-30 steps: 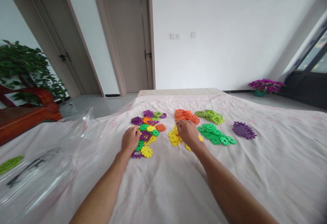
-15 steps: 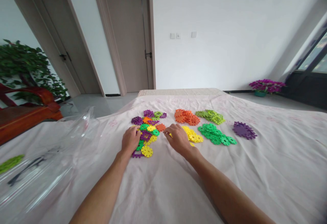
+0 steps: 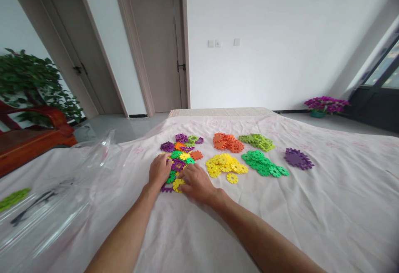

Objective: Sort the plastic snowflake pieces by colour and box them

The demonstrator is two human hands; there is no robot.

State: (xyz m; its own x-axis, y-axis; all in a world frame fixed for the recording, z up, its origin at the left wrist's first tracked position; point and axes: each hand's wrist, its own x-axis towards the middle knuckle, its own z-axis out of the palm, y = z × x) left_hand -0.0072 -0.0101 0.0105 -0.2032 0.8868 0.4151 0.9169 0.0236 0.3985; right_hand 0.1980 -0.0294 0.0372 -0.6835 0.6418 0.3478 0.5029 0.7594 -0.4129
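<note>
The left hand (image 3: 160, 170) curls at the left edge of the mixed pile (image 3: 183, 156), the right hand (image 3: 195, 182) at its nearest yellow disc (image 3: 178, 185). Whether either pinches anything, I cannot tell. A yellow pile (image 3: 225, 163) lies to the right on the cloth (image 3: 280, 206).

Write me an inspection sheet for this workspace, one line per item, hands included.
Surface: pale cloth with faint pink patterning, wrinkled.
Job's things: notched plastic pieces; a mixed-colour pile, then single-colour piles: yellow, orange, lime-green, green and purple. One yellow disc lies just in front of the yellow pile.
Clutter: clear plastic bag at left; lime-green pieces at the picture's left edge, inside or beneath it unclear.
Hands: left hand at the mixed pile's left side; right hand at its right side; grip unclear.
Cables: nothing seen.
Surroundings: two doors, leafy plant, wooden armchair, potted magenta flowers.
</note>
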